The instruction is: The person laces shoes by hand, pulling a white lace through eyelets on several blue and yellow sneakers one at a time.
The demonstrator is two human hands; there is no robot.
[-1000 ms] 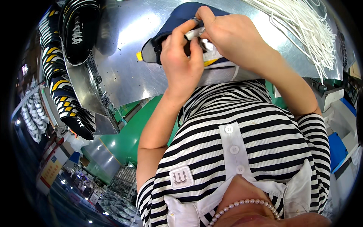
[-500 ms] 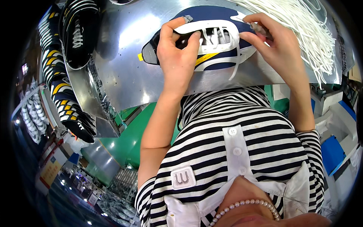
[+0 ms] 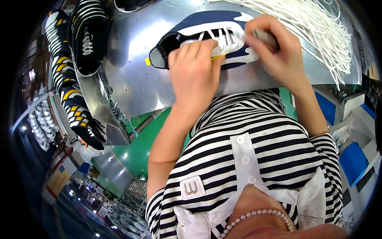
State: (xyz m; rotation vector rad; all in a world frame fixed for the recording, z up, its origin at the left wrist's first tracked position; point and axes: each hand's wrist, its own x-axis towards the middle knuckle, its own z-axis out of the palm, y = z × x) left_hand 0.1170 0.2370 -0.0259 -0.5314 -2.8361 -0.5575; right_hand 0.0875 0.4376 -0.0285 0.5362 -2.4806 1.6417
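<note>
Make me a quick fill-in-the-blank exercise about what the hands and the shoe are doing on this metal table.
1. The left hand presses on a navy shoe upper with ____ trim.
2. The shoe upper lies on a shiny ____ table.
3. Beyond the right hand lies a bundle of white ____.

Missing words: white; metal; laces

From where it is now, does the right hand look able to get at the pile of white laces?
Probably yes: the right hand sits at the navy shoe upper, with the white laces right beside it and nothing between.
</note>
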